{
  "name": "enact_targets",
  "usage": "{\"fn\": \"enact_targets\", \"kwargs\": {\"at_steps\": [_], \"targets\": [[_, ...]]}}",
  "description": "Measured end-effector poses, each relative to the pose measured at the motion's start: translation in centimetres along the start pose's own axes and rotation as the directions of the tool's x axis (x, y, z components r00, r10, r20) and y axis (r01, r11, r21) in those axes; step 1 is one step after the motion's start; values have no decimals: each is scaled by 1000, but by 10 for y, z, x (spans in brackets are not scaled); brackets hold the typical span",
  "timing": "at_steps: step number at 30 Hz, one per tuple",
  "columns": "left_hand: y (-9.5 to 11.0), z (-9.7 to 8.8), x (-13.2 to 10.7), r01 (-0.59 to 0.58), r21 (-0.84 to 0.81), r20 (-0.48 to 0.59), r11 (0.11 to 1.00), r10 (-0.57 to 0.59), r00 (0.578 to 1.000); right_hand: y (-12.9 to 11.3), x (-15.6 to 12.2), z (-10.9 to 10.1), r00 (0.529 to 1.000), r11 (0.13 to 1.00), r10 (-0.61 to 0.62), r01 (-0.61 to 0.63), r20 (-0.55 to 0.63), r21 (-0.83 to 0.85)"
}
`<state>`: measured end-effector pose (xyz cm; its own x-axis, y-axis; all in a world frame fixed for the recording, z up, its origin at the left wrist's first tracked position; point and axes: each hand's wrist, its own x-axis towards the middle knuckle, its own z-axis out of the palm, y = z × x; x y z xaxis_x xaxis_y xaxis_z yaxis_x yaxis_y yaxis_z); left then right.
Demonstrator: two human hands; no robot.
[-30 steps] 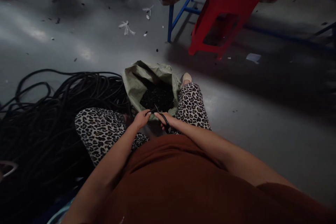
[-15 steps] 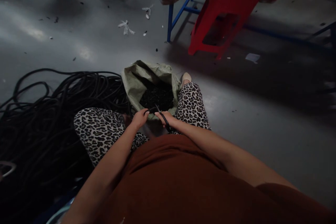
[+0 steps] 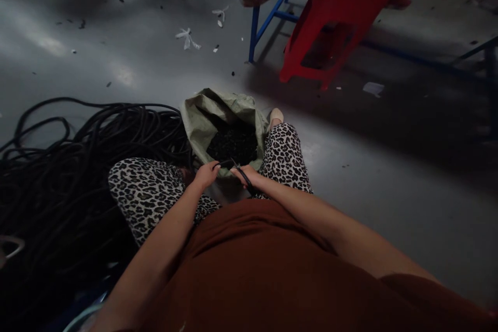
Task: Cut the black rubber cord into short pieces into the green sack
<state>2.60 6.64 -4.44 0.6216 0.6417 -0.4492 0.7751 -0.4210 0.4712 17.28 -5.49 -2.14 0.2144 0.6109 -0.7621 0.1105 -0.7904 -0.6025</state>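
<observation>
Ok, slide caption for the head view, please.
Left hand holding black cord, right hand holding scissors, by an open sack of black pieces.

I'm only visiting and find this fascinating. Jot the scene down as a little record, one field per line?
Left hand: pinching a black cord
Right hand: holding scissors, blades near the cord; contact too small to tell
Between the legs: open greenish sack
Inside it: small black pieces
Left of sack: tangled black coils
Beyond: red stool, blue frame

A person's left hand (image 3: pixel 207 174) pinches a black cord (image 3: pixel 224 164) over the near rim of an open green sack (image 3: pixel 195 120); the right hand (image 3: pixel 249 176) holds scissors (image 3: pixel 246 180) at its end. Tangled black cable (image 3: pixel 97 145) lies beside the sack's left edge.
</observation>
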Motion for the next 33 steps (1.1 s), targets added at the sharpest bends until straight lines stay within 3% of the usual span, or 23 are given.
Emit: {"fn": "enact_targets", "kwargs": {"at_steps": [11,19,33], "targets": [[-3,0,1,18,-4,-33,1000,-18,999,-10,-9,-6,997,995,72,-70,-29,68],[-3,-1,1,-8,-69,-102,998,1,995,-13,-13,-3,986,979,116,-134,122,151],[6,0,-2,-118,-125,-72,985,110,991,-18,-15,-1,991,991,55,-70,121,115]]}}
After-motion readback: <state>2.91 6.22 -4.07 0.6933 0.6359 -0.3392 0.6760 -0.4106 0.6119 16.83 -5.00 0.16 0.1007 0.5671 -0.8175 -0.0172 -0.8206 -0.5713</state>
